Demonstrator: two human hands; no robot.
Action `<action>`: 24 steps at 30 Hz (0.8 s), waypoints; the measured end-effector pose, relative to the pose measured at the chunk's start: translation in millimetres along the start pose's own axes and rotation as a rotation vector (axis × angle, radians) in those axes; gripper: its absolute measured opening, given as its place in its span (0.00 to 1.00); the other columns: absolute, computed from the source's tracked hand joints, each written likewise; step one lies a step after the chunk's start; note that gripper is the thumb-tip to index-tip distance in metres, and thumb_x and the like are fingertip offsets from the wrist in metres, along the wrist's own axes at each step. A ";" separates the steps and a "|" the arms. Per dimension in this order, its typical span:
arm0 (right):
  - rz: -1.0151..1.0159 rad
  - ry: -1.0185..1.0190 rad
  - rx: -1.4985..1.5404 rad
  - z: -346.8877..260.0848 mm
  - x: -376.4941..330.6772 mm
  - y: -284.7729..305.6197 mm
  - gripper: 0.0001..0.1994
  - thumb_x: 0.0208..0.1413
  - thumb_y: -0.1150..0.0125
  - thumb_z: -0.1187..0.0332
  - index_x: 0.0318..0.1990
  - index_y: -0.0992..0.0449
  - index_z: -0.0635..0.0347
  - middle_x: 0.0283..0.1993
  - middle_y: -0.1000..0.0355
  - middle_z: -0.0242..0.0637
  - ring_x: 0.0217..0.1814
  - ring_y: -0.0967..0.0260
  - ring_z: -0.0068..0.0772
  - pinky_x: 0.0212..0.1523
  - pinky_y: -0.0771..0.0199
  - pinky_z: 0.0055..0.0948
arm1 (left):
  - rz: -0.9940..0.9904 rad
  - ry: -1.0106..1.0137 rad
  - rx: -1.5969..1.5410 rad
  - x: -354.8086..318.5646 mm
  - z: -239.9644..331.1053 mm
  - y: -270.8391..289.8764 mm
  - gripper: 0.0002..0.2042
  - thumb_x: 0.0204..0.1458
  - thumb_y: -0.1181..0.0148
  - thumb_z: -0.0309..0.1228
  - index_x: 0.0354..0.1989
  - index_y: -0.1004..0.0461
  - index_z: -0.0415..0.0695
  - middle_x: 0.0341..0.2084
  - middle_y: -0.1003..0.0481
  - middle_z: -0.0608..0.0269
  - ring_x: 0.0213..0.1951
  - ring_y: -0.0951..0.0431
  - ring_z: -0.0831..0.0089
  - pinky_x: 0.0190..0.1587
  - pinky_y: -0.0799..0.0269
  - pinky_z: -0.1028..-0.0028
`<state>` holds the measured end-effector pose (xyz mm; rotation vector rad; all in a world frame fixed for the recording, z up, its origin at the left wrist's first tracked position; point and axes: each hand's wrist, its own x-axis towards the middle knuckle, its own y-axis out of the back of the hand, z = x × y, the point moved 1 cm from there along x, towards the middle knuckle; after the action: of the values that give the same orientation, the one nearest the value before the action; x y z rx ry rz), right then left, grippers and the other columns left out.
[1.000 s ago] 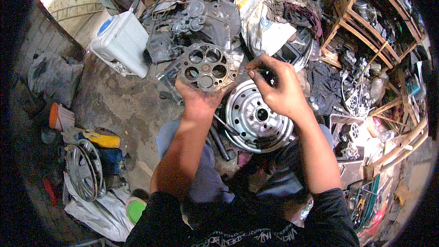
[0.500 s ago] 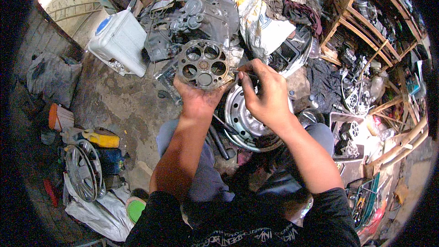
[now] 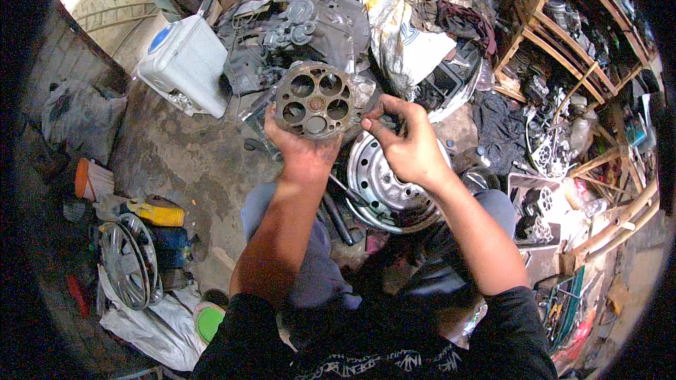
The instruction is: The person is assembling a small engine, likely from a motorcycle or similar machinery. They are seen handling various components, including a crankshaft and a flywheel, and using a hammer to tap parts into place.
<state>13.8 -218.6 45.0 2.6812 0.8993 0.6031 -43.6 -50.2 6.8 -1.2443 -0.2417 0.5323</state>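
A round, grimy metal cylinder block [image 3: 317,102] with several large bores in its face is held up in front of me. One bore, nearest me, is filled by a flat round piston top; the others show as dark openings. My left hand [image 3: 304,149] cups the block from below and the left, fingers wrapped round it. At the block's right edge, my right hand [image 3: 405,137] is closed in a pinch, thumb against bent fingers. Whatever sits between those fingertips is too small to make out. Under the right hand a steel wheel rim [image 3: 362,179] lies between my legs.
A large greasy gearbox housing [image 3: 320,32] lies ahead, beside a white plastic jug [image 3: 184,63]. White sacking [image 3: 405,28] and a crate of metal parts [image 3: 539,200] are to the right, near wooden shelves [image 3: 574,46]. Wheel covers [image 3: 127,264] stand at the left.
The cylinder block has shifted slightly and turned a little in my left hand. My right hand has moved slightly left and down, its fingers still pinched at the block's right edge.
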 end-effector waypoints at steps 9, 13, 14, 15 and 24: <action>0.190 0.326 -0.527 -6.4 -12.3 -10.0 0.09 0.52 0.38 0.78 0.38 0.33 0.64 0.32 0.30 0.52 0.38 0.30 0.63 0.36 0.29 0.50 | -0.093 -0.001 0.028 -0.3 -3.6 -3.6 0.29 0.59 0.62 0.54 0.52 0.24 0.44 0.48 0.22 0.50 0.45 0.20 0.47 0.49 0.20 0.48; 0.215 0.411 -0.601 -1.6 -13.3 -10.2 0.25 0.36 0.34 0.76 0.47 0.32 0.62 0.33 0.27 0.48 0.41 0.29 0.57 0.39 0.26 0.50 | -0.047 -0.002 0.008 4.4 -4.1 -4.9 0.29 0.59 0.62 0.53 0.52 0.24 0.44 0.49 0.22 0.50 0.46 0.20 0.48 0.49 0.21 0.48; 0.207 0.467 -0.557 1.5 -14.1 -11.8 0.26 0.36 0.34 0.77 0.48 0.31 0.63 0.33 0.28 0.49 0.41 0.28 0.58 0.40 0.26 0.52 | -0.037 -0.003 -0.009 5.0 -2.5 -2.2 0.29 0.59 0.61 0.54 0.52 0.24 0.44 0.49 0.22 0.51 0.47 0.21 0.48 0.50 0.21 0.47; 0.164 0.413 -0.545 3.5 -13.8 -12.2 0.26 0.36 0.34 0.77 0.49 0.30 0.63 0.34 0.27 0.49 0.41 0.28 0.59 0.40 0.26 0.52 | -0.046 0.010 -0.020 6.0 -1.4 -0.7 0.29 0.59 0.61 0.54 0.53 0.24 0.44 0.49 0.22 0.51 0.48 0.21 0.48 0.50 0.22 0.47; -0.082 0.124 -0.119 -8.6 3.5 23.0 0.06 0.57 0.36 0.74 0.36 0.25 0.69 0.31 0.23 0.47 0.35 0.28 0.28 0.40 0.28 0.33 | -0.132 0.055 0.031 -2.7 5.8 6.8 0.28 0.60 0.60 0.53 0.54 0.24 0.45 0.51 0.22 0.51 0.51 0.21 0.49 0.53 0.23 0.45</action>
<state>24.3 -233.4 61.9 2.5118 0.9674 0.7855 -50.3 -45.3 2.5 -1.2019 -0.2666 0.3865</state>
